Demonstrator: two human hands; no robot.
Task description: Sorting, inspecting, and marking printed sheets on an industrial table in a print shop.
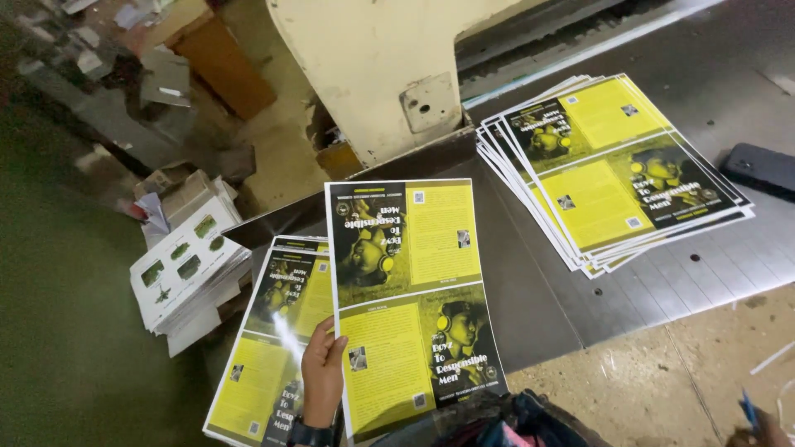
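Over grey metal table: left hand raised, thumb and fingers pinching yellow-and-black printed sheet at lower-left edge, long axis running away from body, slightly tilted.

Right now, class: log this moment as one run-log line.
left hand: holds printed sheet | right hand: barely visible | fanned sheet stack: on metal table

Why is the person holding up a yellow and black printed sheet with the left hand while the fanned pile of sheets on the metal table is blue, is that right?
Not quite. The head view shows the fanned pile of sheets on the metal table is yellow and black, not blue. The left hand does hold a yellow and black printed sheet.
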